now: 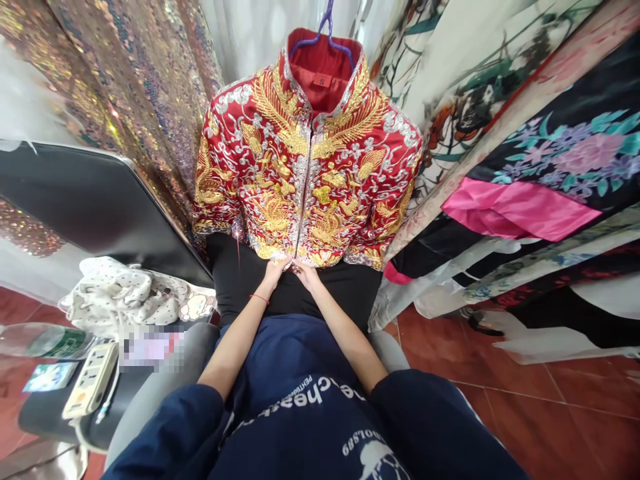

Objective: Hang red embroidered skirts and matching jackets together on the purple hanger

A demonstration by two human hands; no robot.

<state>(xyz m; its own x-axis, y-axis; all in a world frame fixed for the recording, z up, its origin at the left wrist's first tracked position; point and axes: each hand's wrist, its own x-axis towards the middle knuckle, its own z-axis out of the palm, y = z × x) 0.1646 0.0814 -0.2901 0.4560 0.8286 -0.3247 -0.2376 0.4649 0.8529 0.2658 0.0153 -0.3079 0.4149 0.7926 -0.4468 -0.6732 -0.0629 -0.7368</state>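
Observation:
A red jacket (pixel 320 180) with gold and silver embroidery hangs in front of me, its stand collar wide and a small size label "S" inside. A purple hanger (pixel 325 35) holds it up at the neck. The front edges meet along a centre seam. At the bottom of that seam, my left hand (pixel 277 268), with a thin red string on the wrist, has its fingers closed on the jacket's lower hem. Close beside it, my right hand (pixel 303 272) pinches the other front edge at the hem. Fingertip detail is small. Black cloth (pixel 295 293) lies beneath both hands.
Sequined fabric (pixel 165 87) hangs at the left beside a dark chair back (pixel 95 207). On a black seat lie dotted white cloth (pixel 120 297), a power strip (pixel 91 380) and a plastic bottle (pixel 45 340). Floral garments (pixel 575 147) hang at the right.

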